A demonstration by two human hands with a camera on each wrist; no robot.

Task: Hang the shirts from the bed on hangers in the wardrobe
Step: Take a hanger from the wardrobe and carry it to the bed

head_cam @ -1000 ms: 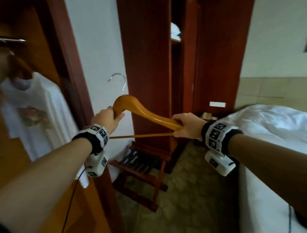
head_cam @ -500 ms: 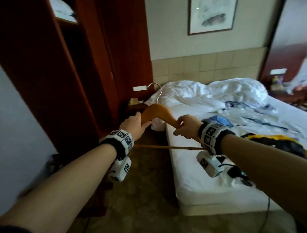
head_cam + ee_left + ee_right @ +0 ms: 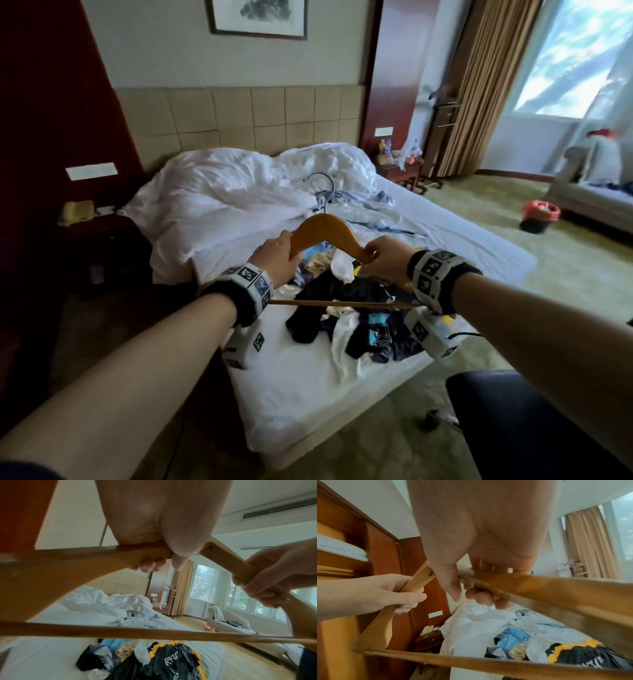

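I hold a wooden hanger (image 3: pixel 325 228) with a metal hook (image 3: pixel 323 186) upright above the bed. My left hand (image 3: pixel 279 255) grips its left shoulder (image 3: pixel 102 555), fingers curled round the wood. My right hand (image 3: pixel 385 258) grips the right shoulder (image 3: pixel 505 580). The hanger's thin lower bar (image 3: pixel 342 304) runs between my wrists. Under the hanger a heap of shirts (image 3: pixel 356 308) lies on the white sheet: black, white, light blue and a black one with yellow trim (image 3: pixel 173 660). The wardrobe (image 3: pixel 351 540) shows only at the left of the right wrist view.
The bed (image 3: pixel 308 387) has a rumpled white duvet (image 3: pixel 239 185) at its head. A nightstand with a phone (image 3: pixel 77 212) stands left, another nightstand (image 3: pixel 399 164) right. A dark chair back (image 3: pixel 513 421) is near my right arm. A bin (image 3: pixel 539 216) and sofa (image 3: pixel 596 195) stand by the window.
I have turned from the wardrobe toward the bed, both hands carrying the hanger along. It now hangs above the pile of shirts instead of beside the wardrobe door.
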